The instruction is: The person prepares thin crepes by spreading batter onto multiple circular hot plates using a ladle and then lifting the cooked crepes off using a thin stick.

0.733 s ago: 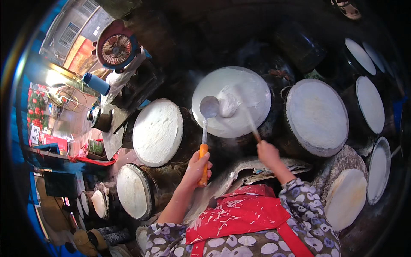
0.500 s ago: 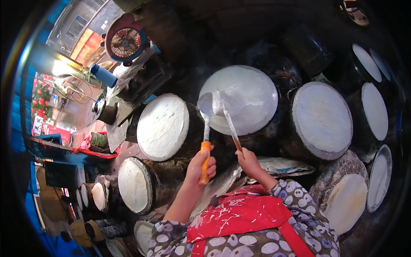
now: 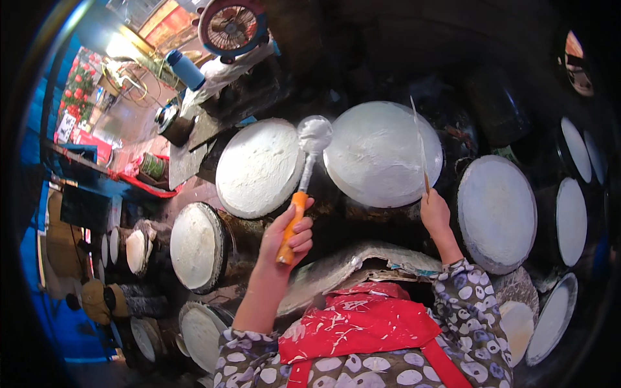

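My left hand [image 3: 288, 236] is wrapped round the orange handle of a ladle [image 3: 315, 134], held upright with thick white paste in its bowl and along its shaft. The bowl hovers between two large round white-coated tops. In my right hand [image 3: 435, 213] is a thin flat spatula [image 3: 420, 145], gripped by its brown lower end. Its narrow blade points away from me, above the right part of the middle white-coated round top [image 3: 381, 158], which looks wet and smooth. Left of the ladle lies another round top [image 3: 260, 169] with a rougher white coat.
More white-topped round vessels stand around, one on the right [image 3: 497, 213] and one on the left [image 3: 197, 247]. A crumpled, crusted sheet [image 3: 349, 268] lies before my red apron. A fan [image 3: 231, 29], a blue flask [image 3: 185, 70] and a dark pot [image 3: 174, 125] are at far left.
My right hand has moved right, carrying the spatula from beside the ladle to the right part of the middle top. The ladle has come off that top's left edge. The whole view has shifted.
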The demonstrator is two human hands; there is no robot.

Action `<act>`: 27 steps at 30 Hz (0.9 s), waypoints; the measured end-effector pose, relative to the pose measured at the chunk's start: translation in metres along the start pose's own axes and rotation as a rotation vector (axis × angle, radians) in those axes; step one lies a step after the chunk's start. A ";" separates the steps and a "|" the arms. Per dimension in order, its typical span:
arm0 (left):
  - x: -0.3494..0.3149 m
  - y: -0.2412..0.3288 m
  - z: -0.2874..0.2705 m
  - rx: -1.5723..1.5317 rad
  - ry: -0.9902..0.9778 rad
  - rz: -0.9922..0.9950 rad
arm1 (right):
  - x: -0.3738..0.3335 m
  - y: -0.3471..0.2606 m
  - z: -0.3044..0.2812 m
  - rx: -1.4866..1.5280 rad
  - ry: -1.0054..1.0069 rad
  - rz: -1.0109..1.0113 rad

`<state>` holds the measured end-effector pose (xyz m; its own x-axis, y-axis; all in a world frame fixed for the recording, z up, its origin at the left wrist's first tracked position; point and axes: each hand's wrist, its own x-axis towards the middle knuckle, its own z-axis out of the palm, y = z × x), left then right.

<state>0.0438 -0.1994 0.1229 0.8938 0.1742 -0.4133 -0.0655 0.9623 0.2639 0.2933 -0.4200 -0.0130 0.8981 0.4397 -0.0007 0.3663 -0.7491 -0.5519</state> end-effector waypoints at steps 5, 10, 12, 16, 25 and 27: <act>-0.056 0.003 -0.003 -0.002 0.108 0.071 | -0.042 -0.044 -0.002 -0.261 -0.616 -0.341; -0.127 -0.016 -0.020 -0.059 0.221 0.199 | -0.022 -0.015 0.005 -0.122 -0.260 -0.137; -0.146 -0.024 -0.025 -0.085 0.272 0.246 | -0.034 -0.003 0.014 -0.227 -0.311 -0.230; -0.191 -0.044 -0.052 -0.172 0.253 0.357 | -0.068 -0.018 0.005 -0.173 -0.505 -0.437; -0.322 -0.108 -0.110 -0.355 0.248 0.604 | -0.125 -0.061 0.057 -0.261 -0.579 -0.750; -0.347 -0.123 -0.125 -0.364 0.296 0.663 | -0.151 -0.114 0.085 -0.157 -0.608 -0.873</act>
<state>-0.3141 -0.3527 0.1250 0.4673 0.7309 -0.4973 -0.7262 0.6382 0.2556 0.0950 -0.3589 -0.0212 0.0553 0.9938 -0.0966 0.8884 -0.0931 -0.4495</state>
